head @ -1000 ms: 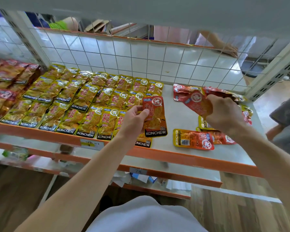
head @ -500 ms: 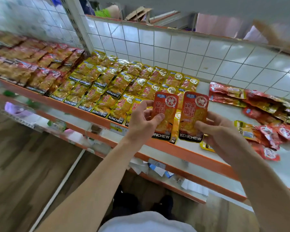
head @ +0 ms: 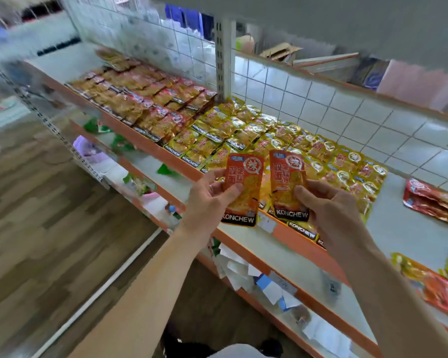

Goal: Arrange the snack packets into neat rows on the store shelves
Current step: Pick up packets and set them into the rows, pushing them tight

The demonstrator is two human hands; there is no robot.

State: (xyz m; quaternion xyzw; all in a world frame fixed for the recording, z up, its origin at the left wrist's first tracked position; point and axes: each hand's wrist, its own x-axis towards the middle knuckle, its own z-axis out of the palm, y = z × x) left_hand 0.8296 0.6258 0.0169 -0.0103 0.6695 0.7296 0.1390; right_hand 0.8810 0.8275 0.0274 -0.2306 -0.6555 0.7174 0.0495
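Note:
My left hand (head: 207,202) pinches an orange KONCHEW snack packet (head: 243,182) upright, just in front of the shelf's orange edge (head: 243,240). Beside it my right hand (head: 331,210) pinches a second orange KONCHEW packet (head: 287,182), also upright. Behind both, yellow packets (head: 256,135) lie in overlapping rows on the white shelf (head: 409,228). Red packets (head: 150,102) fill rows further left. A loose heap of red packets (head: 435,200) lies at the right, apart from the rows.
A white wire grid (head: 321,104) backs the shelf, and a perforated upright post (head: 224,55) splits it. More loose packets (head: 429,280) sit at the front right. A lower shelf (head: 282,288) holds paper tags. Wooden floor (head: 42,215) lies to the left.
The view has swung left along the shelf. My right hand picked an orange packet from the right heap and brought it beside the one in my left hand; both have since shifted left together.

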